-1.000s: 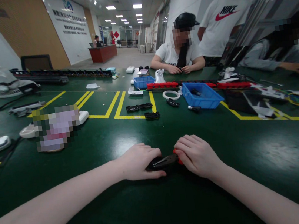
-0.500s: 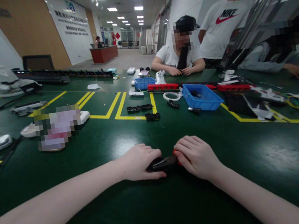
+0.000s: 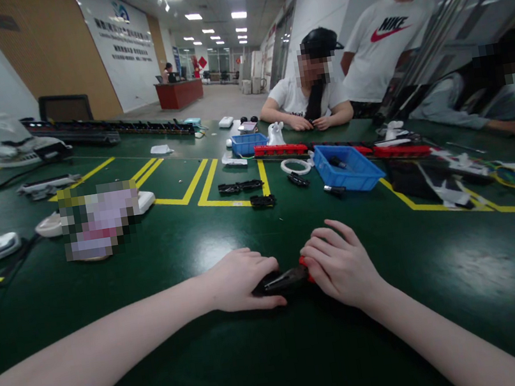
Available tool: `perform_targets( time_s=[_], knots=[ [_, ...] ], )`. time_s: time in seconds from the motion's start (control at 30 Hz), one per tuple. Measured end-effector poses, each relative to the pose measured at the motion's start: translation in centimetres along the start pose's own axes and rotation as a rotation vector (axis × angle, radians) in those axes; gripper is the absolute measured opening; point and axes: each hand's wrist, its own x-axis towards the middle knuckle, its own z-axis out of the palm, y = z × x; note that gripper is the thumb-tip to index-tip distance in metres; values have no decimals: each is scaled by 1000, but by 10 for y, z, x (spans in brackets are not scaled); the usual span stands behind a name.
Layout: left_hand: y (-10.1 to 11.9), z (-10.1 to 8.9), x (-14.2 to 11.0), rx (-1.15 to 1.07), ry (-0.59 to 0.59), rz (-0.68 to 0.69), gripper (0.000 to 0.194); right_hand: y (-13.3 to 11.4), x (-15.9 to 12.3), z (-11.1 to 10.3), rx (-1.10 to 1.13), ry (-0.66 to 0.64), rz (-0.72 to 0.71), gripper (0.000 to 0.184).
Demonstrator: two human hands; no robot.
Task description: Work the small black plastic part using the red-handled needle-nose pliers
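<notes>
My left hand lies on the green table, fingers curled over a small black part that it presses down. My right hand is closed round red-handled pliers, whose dark jaws point left and meet the black part. A sliver of red handle shows under my right fingers. The index and middle fingers of my right hand are lifted slightly. Both hands touch the table near its front middle.
Beyond my hands lie small black parts on yellow floor-style markings, a blue bin, a white ring and red strips. Other people sit and stand at the far right. A blurred item lies left.
My right hand's top fingers have lifted and spread a little off the pliers. My left hand and the black part have stayed in place.
</notes>
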Motion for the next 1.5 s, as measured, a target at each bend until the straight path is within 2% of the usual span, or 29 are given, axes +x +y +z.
perform_targets(
  time_s=[0.57, 0.8, 1.0, 1.5],
  knots=[
    [1, 1, -1, 25, 12, 16, 40, -7, 0, 0, -11, 6, 4, 32],
    [0, 0, 0, -6, -1, 0, 39, -4, 0, 1, -18, 12, 13, 30],
    [0, -1, 0, -1, -4, 6, 39, 0, 0, -1, -16, -32, 16, 28],
    [0, -1, -1, -11, 12, 10, 40, 3, -1, 0, 94, -37, 50, 28]
  ],
)
